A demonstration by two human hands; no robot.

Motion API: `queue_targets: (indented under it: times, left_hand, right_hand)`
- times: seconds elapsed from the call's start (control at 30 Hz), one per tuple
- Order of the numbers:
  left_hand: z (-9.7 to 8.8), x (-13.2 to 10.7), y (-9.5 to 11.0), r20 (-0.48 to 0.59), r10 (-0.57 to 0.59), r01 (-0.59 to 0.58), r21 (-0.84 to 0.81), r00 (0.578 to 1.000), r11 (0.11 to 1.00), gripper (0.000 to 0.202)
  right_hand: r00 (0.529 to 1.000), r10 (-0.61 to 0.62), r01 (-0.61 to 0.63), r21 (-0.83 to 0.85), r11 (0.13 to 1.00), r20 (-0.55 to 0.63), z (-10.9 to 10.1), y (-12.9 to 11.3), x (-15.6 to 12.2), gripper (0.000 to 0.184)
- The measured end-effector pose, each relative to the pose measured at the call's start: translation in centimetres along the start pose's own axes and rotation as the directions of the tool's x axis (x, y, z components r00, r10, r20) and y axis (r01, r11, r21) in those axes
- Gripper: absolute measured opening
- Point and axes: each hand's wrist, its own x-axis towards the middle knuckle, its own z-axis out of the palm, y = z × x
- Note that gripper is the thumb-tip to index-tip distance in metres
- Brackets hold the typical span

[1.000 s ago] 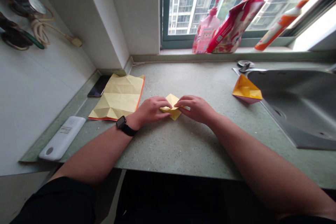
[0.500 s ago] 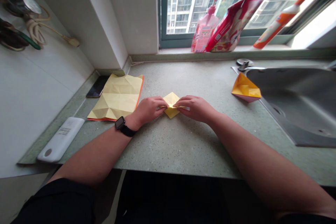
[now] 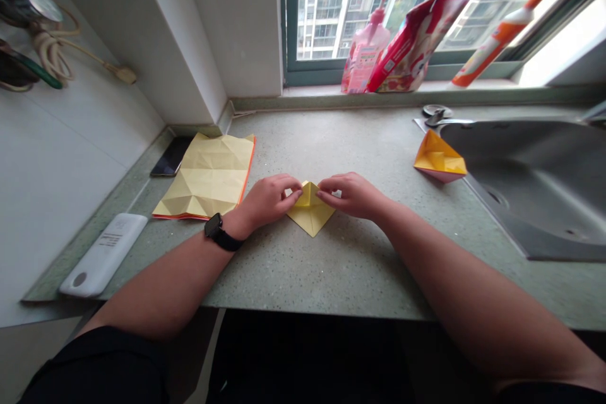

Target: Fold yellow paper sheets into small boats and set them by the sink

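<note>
A small folded yellow paper [image 3: 312, 218] lies on the counter in front of me, one corner pointing toward me and its upper part raised. My left hand [image 3: 272, 197] pinches its left upper edge between thumb and fingers; a black watch [image 3: 220, 231] is on that wrist. On the other side, my right hand [image 3: 349, 194] grips the right upper edge the same way. To the left lie creased pale-yellow sheets [image 3: 208, 170] with orange edges showing beneath. An orange-and-pink folded paper shape [image 3: 440, 159] stands at the right, by the sink.
A steel sink [image 3: 534, 249] takes up the right side. At the left are a phone [image 3: 170, 158] and a white power bank [image 3: 101, 255]. On the windowsill stand a pink pump bottle [image 3: 362, 60], a red bag [image 3: 411, 44] and an orange-white tube [image 3: 502, 41].
The yellow paper's near corner has come closer to me, and more of its lower face shows. Its top part now stands up between my fingertips. The view has shifted slightly.
</note>
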Motion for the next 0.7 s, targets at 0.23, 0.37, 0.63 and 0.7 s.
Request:
queue_targets:
  times: [0.23,0.37,0.63,0.7]
  left_hand:
    - [0.8,0.6,-1.1,-0.028,-0.034,0.038,0.176,0.999,0.984,0.011]
    - [1.4,0.9,-2.0,-0.014,-0.060,0.061,0.241,0.998,0.968,0.012]
    - [1.8,1.1,-2.1,0.009,-0.043,0.038,0.322,0.999,0.946,0.014]
    - [1.7,1.2,-1.9,0.020,-0.026,0.018,0.330,0.999,0.944,0.012]
  right_hand:
    - [0.993,0.100,-0.104,-0.068,0.992,-0.056,0.8,0.4,0.4,0.027]
    - [0.985,0.134,-0.148,-0.119,0.982,-0.112,1.5,1.1,0.4,0.020]
    - [0.980,0.088,-0.122,-0.186,0.975,-0.180,2.7,1.6,0.5,0.031]
    - [0.987,0.055,-0.085,-0.196,0.977,-0.153,2.7,1.4,0.6,0.024]
